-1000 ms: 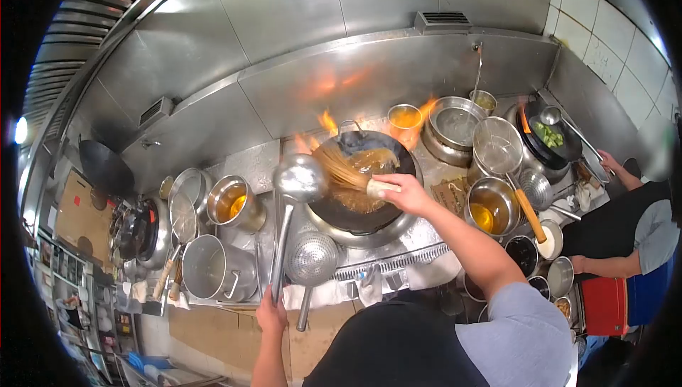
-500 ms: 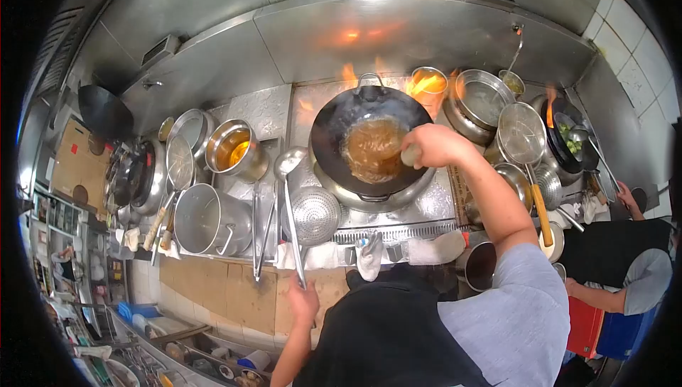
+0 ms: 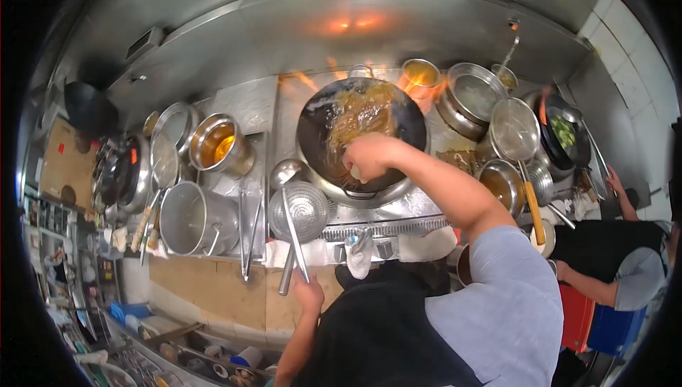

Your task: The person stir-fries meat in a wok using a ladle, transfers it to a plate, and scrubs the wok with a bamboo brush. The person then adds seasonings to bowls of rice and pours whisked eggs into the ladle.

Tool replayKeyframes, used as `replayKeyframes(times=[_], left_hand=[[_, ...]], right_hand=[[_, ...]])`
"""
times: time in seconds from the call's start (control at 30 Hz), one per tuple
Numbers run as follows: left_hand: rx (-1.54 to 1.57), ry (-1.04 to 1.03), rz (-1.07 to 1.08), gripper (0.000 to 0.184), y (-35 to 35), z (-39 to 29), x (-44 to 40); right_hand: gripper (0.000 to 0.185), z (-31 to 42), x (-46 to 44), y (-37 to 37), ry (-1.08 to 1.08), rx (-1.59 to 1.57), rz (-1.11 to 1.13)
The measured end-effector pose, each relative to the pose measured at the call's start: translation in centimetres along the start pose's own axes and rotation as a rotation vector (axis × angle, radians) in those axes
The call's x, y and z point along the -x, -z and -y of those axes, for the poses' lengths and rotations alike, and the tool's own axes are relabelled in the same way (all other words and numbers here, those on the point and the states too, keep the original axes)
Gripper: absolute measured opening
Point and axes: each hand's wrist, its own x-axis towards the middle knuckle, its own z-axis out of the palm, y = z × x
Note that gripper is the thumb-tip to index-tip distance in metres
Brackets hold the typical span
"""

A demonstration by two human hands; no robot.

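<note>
My left hand [image 3: 307,295] grips the long handle of a metal ladle [image 3: 288,172]. The ladle's bowl rests at or just above the edge of a round perforated strainer [image 3: 305,206]. Over the near side of a black wok [image 3: 405,118], my right hand [image 3: 373,156] is closed around a small pale thing, mostly hidden by the fingers. Inside the wok, glossy brown food or sauce [image 3: 366,106] spreads toward the far rim. Flames [image 3: 302,80] show behind the wok. My forearm passes over its right rim.
Left stand a pot of amber liquid [image 3: 215,144], a deep pot [image 3: 190,220] and tongs [image 3: 250,234]. To the right are a wire skimmer [image 3: 515,131], metal pots and a wok with green vegetables [image 3: 563,133]. A co-worker [image 3: 604,252] stands at far right.
My right hand has moved left and nearer to me across the wok. The brown food has shifted toward the far rim. White contents seen in the ladle earlier no longer show.
</note>
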Motion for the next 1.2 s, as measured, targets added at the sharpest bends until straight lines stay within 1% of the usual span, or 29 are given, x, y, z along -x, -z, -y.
replayKeyframes(times=[0.03,0.07,0.1,0.13,0.17,0.2,0.23,0.27,0.3,0.4,0.43,0.47,0.53,0.57,0.6,0.63,0.7,0.73,0.8,0.87,0.93,0.97,1.0,1.03,1.07,1.1,1.13,1.17,1.2], left_hand=[[-0.042,0.092,0.039,0.056,-0.2,-0.4,-0.1],[-0.041,0.069,0.066,0.056,-0.9,0.2,-0.4],[-0.031,0.031,0.042,0.056,-1.7,1.7,-0.7],[-0.019,-0.004,0.016,0.056,-2.5,3.3,-0.9],[-0.046,-0.006,0.018,0.06,-3.2,4.2,-1.1],[-0.038,-0.024,0.033,0.06,-3.7,4.8,-1.2],[-0.08,-0.061,0.017,0.062,-4.1,5.2,-1.4],[-0.125,-0.092,0.004,0.064,-4.2,5.5,-1.5],[-0.093,-0.047,0.098,0.068,-3.7,5.4,-1.7],[-0.153,-0.048,0.109,0.072,-1.0,1.8,-1.1],[-0.141,-0.105,0.103,0.074,0.1,0.5,-0.9],[-0.144,-0.109,0.108,0.074,0.8,-0.2,-0.8],[-0.052,-0.299,0.117,0.072,1.7,-1.1,-0.6],[-0.058,-0.291,0.115,0.072,1.8,-1.5,-0.7],[-0.056,-0.377,0.146,0.071,1.5,-2.3,-1.0],[-0.053,-0.459,0.172,0.07,1.3,-3.1,-1.3],[-0.039,-0.465,0.196,0.07,0.3,-4.4,-1.9],[-0.022,-0.493,0.238,0.07,0.0,-4.6,-2.3],[-0.023,-0.478,0.231,0.073,-0.3,-4.7,-2.4],[-0.018,-0.471,0.23,0.076,-0.2,-4.8,-2.5],[-0.001,-0.468,0.308,0.082,0.1,-5.2,-2.0],[-0.013,-0.461,0.355,0.09,-0.1,-5.5,-2.0],[-0.008,-0.456,0.355,0.09,-0.4,-5.4,-2.1],[-0.072,-0.523,0.402,0.094,-1.3,-5.3,-2.3],[-0.135,-0.587,0.445,0.098,-2.3,-5.3,-2.4],[-0.167,-0.569,0.494,0.108,-3.2,-5.2,-2.5],[-0.157,-0.56,0.483,0.108,-3.4,-5.4,-2.5],[-0.188,-0.535,0.508,0.11,-3.6,-5.7,-2.5],[-0.217,-0.511,0.533,0.112,-3.8,-6.1,-2.5]], right_hand=[[0.042,-1.3,-0.5,0.1,0.005,0.005,-0.004],[0.038,-2.6,-1.3,0.7,-0.043,-0.116,0.02],[0.044,-6.2,-4.9,-1.1,-0.082,-0.238,0.031],[0.042,-7.4,-6.6,-1.7,-0.283,-0.201,-0.05],[0.04,-10.0,-10.1,-5.4,-0.448,-0.273,-0.38],[0.037,-10.4,-11.4,-7.3,-0.551,-0.311,-0.602],[0.036,-8.7,-10.8,-6.7,-0.617,-0.357,-0.489],[0.032,-6.8,-10.1,-7.2,-0.558,-0.325,-0.507],[0.032,-4.7,-9.1,-7.3,-0.497,-0.264,-0.461],[0.029,-0.3,-4.2,-4.8,-0.165,-0.061,-0.173],[0.029,0.5,-2.1,-2.8,-0.171,-0.066,-0.173],[0.029,0.6,-0.2,-0.5,-0.087,0.022,-0.037],[0.029,-2.5,-1.3,0.4,0.023,0.135,0.173],[0.027,-4.6,-2.6,0.3,-0.136,0.058,0.124],[0.026,-6.2,-3.8,-0.3,-0.293,-0.014,0.077],[0.026,-7.6,-5.7,-2.7,-0.276,-0.008,0.081],[0.028,-9.0,-10.0,-7.0,-0.603,-0.186,-0.404],[0.028,-7.6,-10.2,-7.2,-0.572,-0.185,-0.398],[0.03,-5.3,-8.7,-8.4,-0.337,-0.028,-0.279],[0.036,-2.1,-3.3,-3.7,-0.163,-0.003,-0.056],[0.04,-3.0,-0.9,-0.7,-0.078,0.045,0.103],[0.044,-5.3,-1.8,-0.5,-0.163,-0.003,0.144],[0.047,-8.0,-3.4,-0.9,-0.255,-0.049,0.182],[0.047,-9.9,-5.2,-1.9,-0.37,0.008,0.031],[0.047,-10.8,-6.5,-3.4,-0.368,0.024,0.037],[0.045,-11.1,-7.8,-4.9,-0.47,-0.095,-0.178],[0.042,-10.7,-8.8,-5.8,-0.565,-0.217,-0.397],[0.036,-9.4,-9.4,-6.7,-0.577,-0.134,-0.344],[0.037,-7.8,-9.0,-7.2,-0.484,-0.035,-0.226]])
